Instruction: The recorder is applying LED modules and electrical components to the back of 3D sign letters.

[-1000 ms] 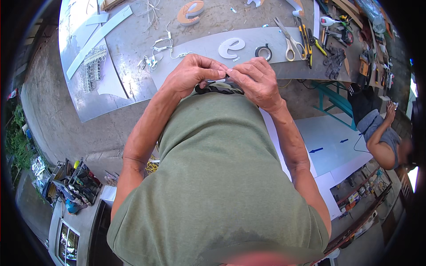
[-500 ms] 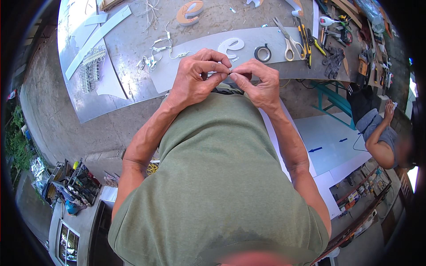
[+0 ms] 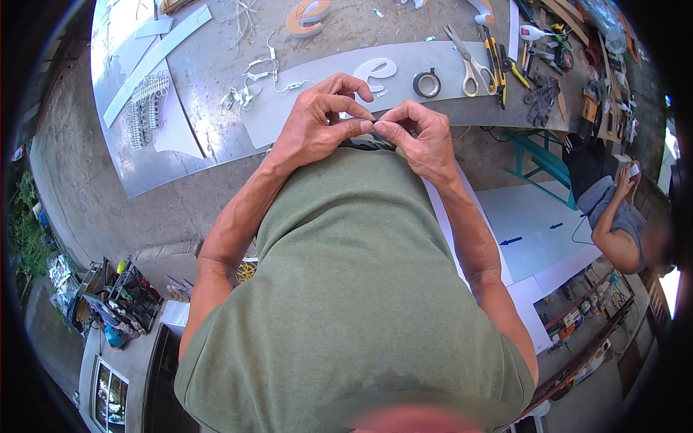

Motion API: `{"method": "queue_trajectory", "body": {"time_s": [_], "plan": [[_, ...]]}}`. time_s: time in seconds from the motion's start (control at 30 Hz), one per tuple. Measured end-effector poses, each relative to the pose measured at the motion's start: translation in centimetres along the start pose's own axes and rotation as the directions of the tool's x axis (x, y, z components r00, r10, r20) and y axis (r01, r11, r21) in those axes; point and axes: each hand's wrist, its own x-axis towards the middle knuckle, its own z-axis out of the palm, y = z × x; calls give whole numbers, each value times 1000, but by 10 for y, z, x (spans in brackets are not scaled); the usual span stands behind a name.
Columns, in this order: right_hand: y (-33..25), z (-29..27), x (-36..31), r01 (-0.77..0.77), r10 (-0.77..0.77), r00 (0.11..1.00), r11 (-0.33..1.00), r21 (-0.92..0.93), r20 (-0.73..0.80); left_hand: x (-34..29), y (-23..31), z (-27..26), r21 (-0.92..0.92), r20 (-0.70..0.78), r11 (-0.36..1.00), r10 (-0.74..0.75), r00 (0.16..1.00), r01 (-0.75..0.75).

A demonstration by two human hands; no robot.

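Tiny dark scrap (image 3: pixel 375 123), possibly tape, between pinched fingertips (image 3: pixel 366 127)

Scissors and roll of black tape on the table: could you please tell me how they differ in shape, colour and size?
The scissors are long, with two blades and two looped handles, while the roll of black tape is a ring. The scissors have metallic blades and cream handles; the roll is mainly black. The scissors are clearly longer than the roll is wide. Both rest at least partly on the light grey sheet.
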Motion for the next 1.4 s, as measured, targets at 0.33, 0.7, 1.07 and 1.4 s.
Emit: {"method": "queue_trajectory", "body": {"time_s": [0.33, 0.7, 1.07, 1.4], "plan": [[11, 3, 6, 563, -627, 777, 732, -383, -55, 0, -2, -4, -388, 43, 867, -322, 946, 313], [10, 7, 9, 615, -670, 743, 676, -406, 11, -3, -11, 2, -333, 3, 919, -222, 975, 210], [5, 5, 11, 558, -556, 818, 704, -440, 148, -3, -1, 9, 249, -138, 966, 111, 984, -74], [-1, -2, 14, 462, -405, 886, 749, -474, 224, 1, 11, 5, 522, -94, 808, 374, 923, -274]]}}
